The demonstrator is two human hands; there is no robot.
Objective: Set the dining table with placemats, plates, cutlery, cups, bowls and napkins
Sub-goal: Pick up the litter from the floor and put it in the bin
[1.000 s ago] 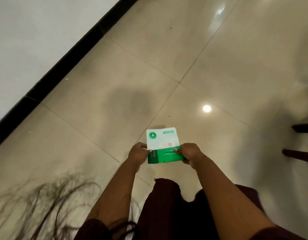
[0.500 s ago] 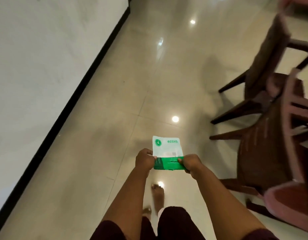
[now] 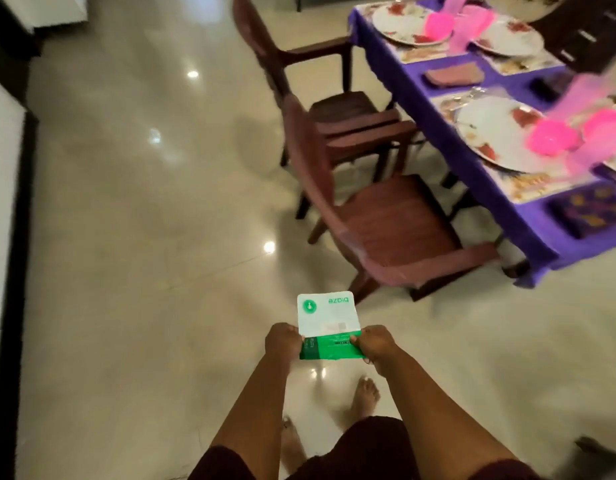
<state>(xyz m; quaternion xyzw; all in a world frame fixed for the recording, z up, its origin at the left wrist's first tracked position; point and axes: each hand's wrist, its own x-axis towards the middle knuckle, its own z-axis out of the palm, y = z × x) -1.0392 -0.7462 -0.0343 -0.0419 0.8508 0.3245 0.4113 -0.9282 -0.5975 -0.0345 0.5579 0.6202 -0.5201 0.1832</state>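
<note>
A flat white and green packet point(image 3: 328, 323) is held in front of me over the floor. My left hand point(image 3: 283, 342) pinches its left edge and my right hand point(image 3: 375, 344) pinches its right edge. At the upper right stands the dining table under a purple cloth point(image 3: 448, 133). On it lie patterned placemats point(image 3: 528, 187), white flowered plates point(image 3: 486, 128), pink bowls point(image 3: 552, 137) and pink cups point(image 3: 474, 15). A folded brownish cloth point(image 3: 453, 76) lies between two settings.
Two dark wooden chairs point(image 3: 386, 223) stand between me and the table's long side, the far chair point(image 3: 337, 109) behind the near one. Glossy beige floor tiles point(image 3: 143, 237) spread to the left, bounded by a white wall with a black skirting point(image 3: 12, 271). My bare feet show below.
The view has lifted and swung right, from the bare floor to the chairs and the set table. Both hands still hold the packet the same way.
</note>
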